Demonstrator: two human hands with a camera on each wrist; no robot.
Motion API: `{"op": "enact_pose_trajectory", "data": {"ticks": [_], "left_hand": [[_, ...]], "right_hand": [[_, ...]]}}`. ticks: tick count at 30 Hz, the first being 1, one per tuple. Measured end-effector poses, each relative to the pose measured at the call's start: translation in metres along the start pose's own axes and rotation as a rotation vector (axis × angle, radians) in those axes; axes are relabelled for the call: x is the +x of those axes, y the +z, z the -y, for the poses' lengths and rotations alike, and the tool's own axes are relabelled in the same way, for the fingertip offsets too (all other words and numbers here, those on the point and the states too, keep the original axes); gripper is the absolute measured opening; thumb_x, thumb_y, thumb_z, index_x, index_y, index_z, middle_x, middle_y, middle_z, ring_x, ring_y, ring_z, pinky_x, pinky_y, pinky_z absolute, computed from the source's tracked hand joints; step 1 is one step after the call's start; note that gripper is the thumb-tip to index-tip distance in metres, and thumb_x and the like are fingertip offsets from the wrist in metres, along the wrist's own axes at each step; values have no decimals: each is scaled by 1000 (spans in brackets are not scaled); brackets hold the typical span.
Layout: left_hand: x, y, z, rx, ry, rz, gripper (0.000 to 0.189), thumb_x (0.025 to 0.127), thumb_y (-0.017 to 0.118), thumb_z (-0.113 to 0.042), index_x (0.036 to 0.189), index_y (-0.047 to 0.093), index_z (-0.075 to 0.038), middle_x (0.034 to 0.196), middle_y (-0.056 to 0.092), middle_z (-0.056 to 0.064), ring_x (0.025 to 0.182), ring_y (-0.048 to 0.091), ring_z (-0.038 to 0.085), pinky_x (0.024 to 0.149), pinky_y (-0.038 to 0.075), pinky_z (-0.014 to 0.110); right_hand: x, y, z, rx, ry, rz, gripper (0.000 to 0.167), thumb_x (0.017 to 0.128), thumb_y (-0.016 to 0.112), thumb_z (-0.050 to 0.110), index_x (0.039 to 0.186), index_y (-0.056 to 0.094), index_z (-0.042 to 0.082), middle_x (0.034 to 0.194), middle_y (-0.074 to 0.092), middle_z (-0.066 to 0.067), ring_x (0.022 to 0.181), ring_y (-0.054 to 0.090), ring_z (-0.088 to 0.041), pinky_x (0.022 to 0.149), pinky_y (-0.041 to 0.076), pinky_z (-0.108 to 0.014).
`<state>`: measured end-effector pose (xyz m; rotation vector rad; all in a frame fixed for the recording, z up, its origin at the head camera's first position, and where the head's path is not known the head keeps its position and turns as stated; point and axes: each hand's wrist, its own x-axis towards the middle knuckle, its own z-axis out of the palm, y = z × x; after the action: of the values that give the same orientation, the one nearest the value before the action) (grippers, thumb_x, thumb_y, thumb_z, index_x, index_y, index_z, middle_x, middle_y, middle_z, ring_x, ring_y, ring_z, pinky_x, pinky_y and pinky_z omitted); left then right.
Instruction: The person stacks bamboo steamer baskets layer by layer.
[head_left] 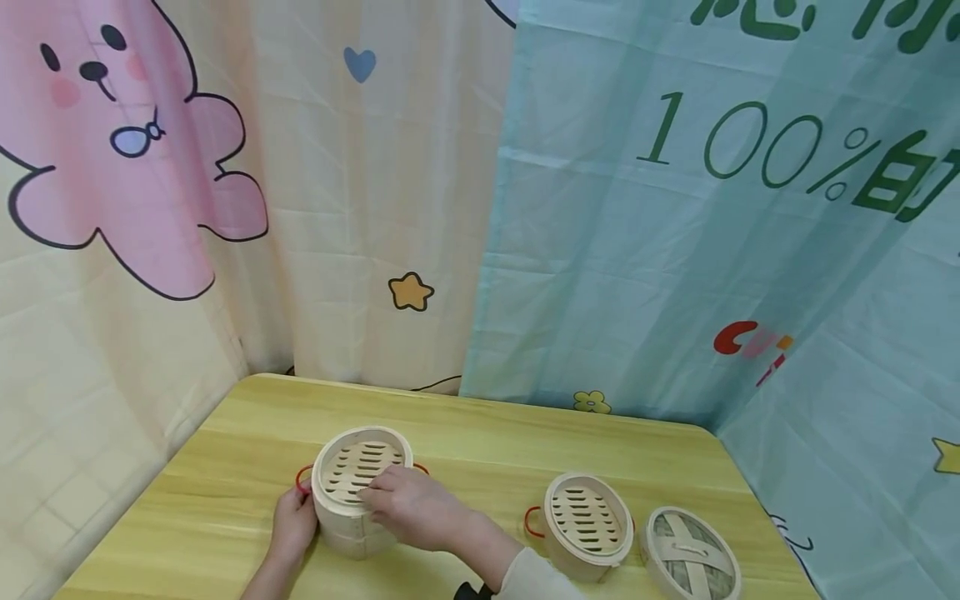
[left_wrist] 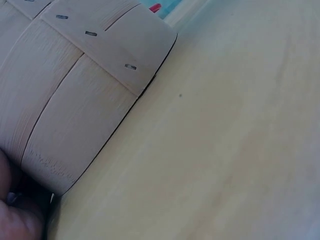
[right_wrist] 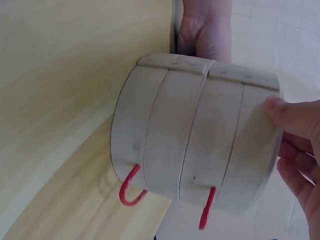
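Two bamboo steamer baskets stand stacked at the table's left. The upper basket (head_left: 365,467) shows a slotted floor; the lower basket (right_wrist: 155,125) rests on the table. My right hand (head_left: 420,507) pinches the upper basket's near-right rim, thumb (right_wrist: 292,117) outside and fingers inside. At the stack's left side, my left hand (head_left: 292,523) holds on beside a red handle (head_left: 303,478), its fingers bent against the wall. The left wrist view shows the stapled wall (left_wrist: 75,100) with part of that hand at the lower left corner. Its exact hold on the handle is hidden.
Another bamboo steamer basket (head_left: 587,521) with a slotted floor and red handles sits to the right on the wooden table (head_left: 465,450). Beside it lies a woven steamer lid (head_left: 686,554). Printed curtains (head_left: 390,192) hang behind the table and at both sides.
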<state>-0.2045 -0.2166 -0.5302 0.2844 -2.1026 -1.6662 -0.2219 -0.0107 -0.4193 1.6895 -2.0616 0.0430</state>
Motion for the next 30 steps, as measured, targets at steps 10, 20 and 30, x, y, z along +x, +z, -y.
{"op": "enact_pose_trajectory", "data": {"ticks": [10,20,30], "left_hand": [[0,1,3,73,-35,11,24,88,43,11,107,53,21,107,56,32,82,43,-12,71,36,7],[2,-2,4,65,-61,-4,25,89,42,9,109,52,21,106,57,28,79,40,-17,70,36,5],[3,1,2,66,-54,-14,25,86,42,13,106,53,23,103,57,32,76,40,-16,67,37,5]], "right_hand": [[-44,-18,-21,96,76,-40,29,77,73,13,105,66,8,99,61,1,95,55,-12,89,39,-18],[-112,-33,-39,127,209,12,28,81,70,12,108,64,6,99,60,-1,93,55,-13,84,44,-21],[-181,-52,-56,75,277,-18,27,73,75,6,98,65,8,93,60,0,87,56,-13,74,48,-24]]}}
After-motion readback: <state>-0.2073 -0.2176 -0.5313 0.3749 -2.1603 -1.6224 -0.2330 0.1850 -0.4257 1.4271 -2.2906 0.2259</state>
